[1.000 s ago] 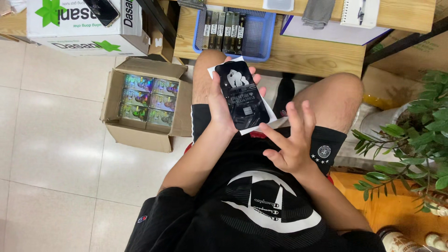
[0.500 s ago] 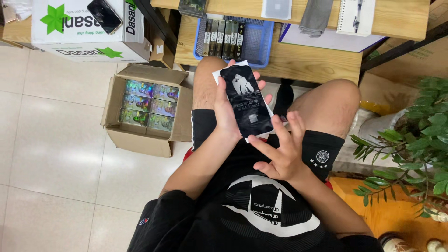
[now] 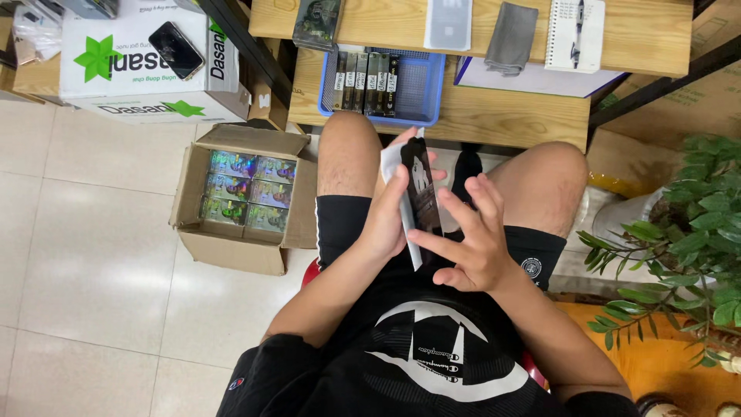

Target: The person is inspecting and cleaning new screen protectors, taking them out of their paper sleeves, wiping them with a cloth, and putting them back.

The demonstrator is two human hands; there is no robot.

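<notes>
Over the lap, between the bare knees: a dark flat packet (image 3: 423, 185) with a white backing, tilted on edge. Left hand (image 3: 386, 220) has its grip closed around the packet's left side. Right hand (image 3: 471, 247) is spread open, holding nothing, forefinger touching the packet's lower face. Just beyond the knees, on the bench's lower shelf, a blue basket (image 3: 421, 89) of upright packs. On the floor to the left, an open cardboard box (image 3: 231, 251) of shiny packs. A potted plant (image 3: 679, 232) stands at right.
</notes>
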